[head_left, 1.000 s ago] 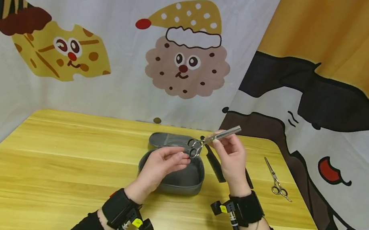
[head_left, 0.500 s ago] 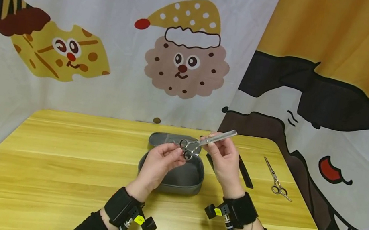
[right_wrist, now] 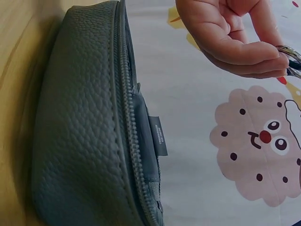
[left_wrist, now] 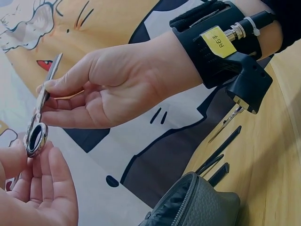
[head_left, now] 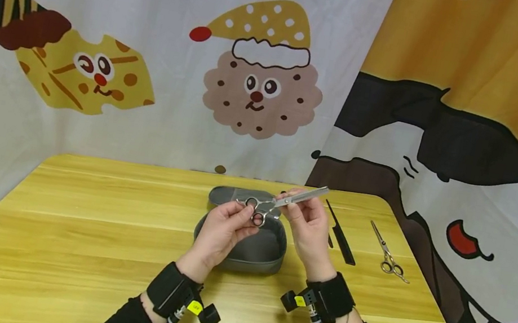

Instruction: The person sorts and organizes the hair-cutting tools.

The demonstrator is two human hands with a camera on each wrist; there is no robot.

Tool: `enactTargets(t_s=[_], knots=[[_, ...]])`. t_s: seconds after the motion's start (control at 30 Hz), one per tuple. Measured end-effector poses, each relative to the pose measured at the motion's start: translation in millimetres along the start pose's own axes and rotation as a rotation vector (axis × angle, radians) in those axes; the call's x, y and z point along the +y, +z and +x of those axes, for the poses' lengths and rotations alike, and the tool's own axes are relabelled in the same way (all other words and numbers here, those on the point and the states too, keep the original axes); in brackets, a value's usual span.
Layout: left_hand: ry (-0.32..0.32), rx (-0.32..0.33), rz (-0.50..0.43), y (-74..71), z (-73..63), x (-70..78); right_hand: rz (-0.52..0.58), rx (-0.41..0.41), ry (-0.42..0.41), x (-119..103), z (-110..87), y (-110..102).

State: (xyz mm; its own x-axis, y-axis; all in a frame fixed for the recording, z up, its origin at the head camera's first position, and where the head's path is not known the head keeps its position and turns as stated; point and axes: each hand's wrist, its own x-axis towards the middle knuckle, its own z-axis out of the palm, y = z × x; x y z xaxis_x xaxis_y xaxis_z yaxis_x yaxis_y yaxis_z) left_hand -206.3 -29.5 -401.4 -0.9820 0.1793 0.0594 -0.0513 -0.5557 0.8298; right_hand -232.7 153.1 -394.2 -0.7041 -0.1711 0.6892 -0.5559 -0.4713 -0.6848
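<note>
The left hand point(head_left: 221, 232) pinches the round finger loops of some shiny silver metal scissors point(head_left: 304, 195), and the right hand point(head_left: 312, 236) pinches them near the blades. They are up in the air near an open, bumpy gray zip case point(head_left: 251, 266). A long, thin black comb point(head_left: 344, 242) and more silver scissors point(head_left: 384, 247) lie on the yellow wooden table point(head_left: 74, 222).

"R右手" on yellow label point(left_wrist: 218, 41) of the right wristband point(left_wrist: 195, 54); unreadably small print on tag point(right_wrist: 158, 135) of the case point(right_wrist: 80, 117)
</note>
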Motion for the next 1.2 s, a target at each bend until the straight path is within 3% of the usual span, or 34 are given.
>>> enactTargets(t_s=[0.23,0.43,0.9,1.2], knots=[[0.049,0.053,-0.004,0.0,1.1,-0.7,0.028,0.02,0.034,2.3,-2.7,-0.3],[0.093,0.046,0.004,-3.5,2.8,-1.5,0.012,0.045,0.068,3.9,-4.3,-1.6],[0.127,0.074,0.037,-5.2,6.1,2.2,-0.012,0.046,0.1,4.7,-4.3,-2.3],[0.149,0.129,0.05,-10.2,6.8,6.0,-0.206,0.05,0.2,1.1,-8.2,-10.8]])
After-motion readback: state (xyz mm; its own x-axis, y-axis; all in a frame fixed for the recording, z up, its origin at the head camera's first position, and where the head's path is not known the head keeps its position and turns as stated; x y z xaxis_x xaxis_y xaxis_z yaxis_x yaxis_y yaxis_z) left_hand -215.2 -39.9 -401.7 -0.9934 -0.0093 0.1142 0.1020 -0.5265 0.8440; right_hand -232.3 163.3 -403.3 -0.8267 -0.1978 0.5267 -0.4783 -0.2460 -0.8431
